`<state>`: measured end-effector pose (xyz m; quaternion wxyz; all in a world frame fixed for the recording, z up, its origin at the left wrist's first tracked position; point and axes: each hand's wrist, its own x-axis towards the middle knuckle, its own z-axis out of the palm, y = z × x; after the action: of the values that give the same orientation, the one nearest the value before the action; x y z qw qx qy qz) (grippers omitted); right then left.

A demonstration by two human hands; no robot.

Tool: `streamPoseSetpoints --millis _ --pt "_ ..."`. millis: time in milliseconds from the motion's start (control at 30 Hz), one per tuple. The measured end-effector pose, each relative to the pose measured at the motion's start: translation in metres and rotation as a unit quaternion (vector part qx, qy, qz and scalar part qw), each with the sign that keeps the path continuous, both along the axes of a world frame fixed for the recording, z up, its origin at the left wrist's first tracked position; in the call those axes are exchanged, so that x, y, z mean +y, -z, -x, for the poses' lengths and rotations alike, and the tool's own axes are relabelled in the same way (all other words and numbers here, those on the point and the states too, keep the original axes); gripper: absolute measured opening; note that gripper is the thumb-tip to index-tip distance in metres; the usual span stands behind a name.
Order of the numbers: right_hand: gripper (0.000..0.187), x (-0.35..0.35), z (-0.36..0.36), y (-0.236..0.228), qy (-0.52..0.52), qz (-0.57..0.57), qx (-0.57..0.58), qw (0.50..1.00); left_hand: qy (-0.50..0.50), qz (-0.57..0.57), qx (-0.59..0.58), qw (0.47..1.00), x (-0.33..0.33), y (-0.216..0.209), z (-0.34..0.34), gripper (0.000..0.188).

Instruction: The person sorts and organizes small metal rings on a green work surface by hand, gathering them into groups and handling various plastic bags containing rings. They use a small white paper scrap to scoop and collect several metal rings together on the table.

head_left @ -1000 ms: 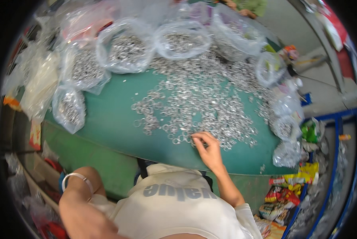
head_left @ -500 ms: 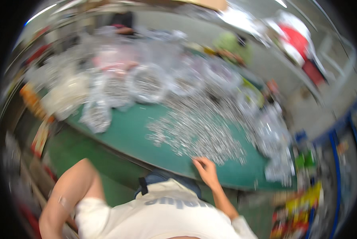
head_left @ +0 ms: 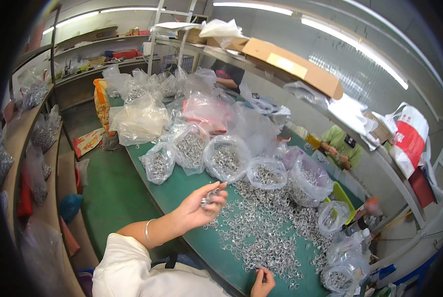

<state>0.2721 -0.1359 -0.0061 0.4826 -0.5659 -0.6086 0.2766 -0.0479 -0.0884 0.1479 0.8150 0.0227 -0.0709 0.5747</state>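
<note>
My left hand, with a bangle on its wrist, is raised over the near side of the green table. Its fingers curl round a small heap of silver rings. At the near edge of the spread of loose rings, my right hand has thumb and fingertips pressed together; what they hold, if anything, is too small to make out. Beyond my left hand stand open clear plastic bags of rings, among them one bag and a smaller one.
More bags line the table's far side, with a green basket at the right. A shelf carrying a cardboard box runs above the table. Two people sit beyond it, one in green. Shelving with bags stands at the left.
My left arm has come up from the left side, and the left hand now shows with rings in it. The view has turned left, so my right hand sits lower in the picture.
</note>
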Motion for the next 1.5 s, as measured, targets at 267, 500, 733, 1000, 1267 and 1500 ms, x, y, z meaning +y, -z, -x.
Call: streamPoseSetpoints --millis 267,500,733,1000,1267,1500 --pt "0.013 0.019 0.005 -0.014 0.032 0.017 0.111 0.993 -0.085 0.194 0.038 0.977 0.077 0.036 -0.034 0.031" --pt "0.019 0.025 -0.011 -0.011 0.048 0.111 0.076 0.990 -0.106 0.279 0.128 0.946 0.082 0.080 -0.031 0.032" --pt "0.022 0.035 -0.004 -0.042 0.089 0.156 0.010 0.984 -0.344 0.217 0.320 0.856 0.177 0.070 0.035 0.030" --pt "0.009 0.049 0.001 -0.037 0.022 -0.018 -0.066 0.997 -0.423 0.111 0.614 0.657 0.218 0.103 0.052 0.058" --pt "0.032 0.029 0.034 -0.040 -0.066 -0.023 -0.245 0.967 -0.292 -0.178 0.787 0.514 0.068 0.103 -0.016 0.032" --pt "0.032 0.029 0.053 -0.025 -0.119 -0.003 -0.341 0.933 -0.171 -0.317 0.877 0.317 -0.007 0.127 -0.048 0.034"
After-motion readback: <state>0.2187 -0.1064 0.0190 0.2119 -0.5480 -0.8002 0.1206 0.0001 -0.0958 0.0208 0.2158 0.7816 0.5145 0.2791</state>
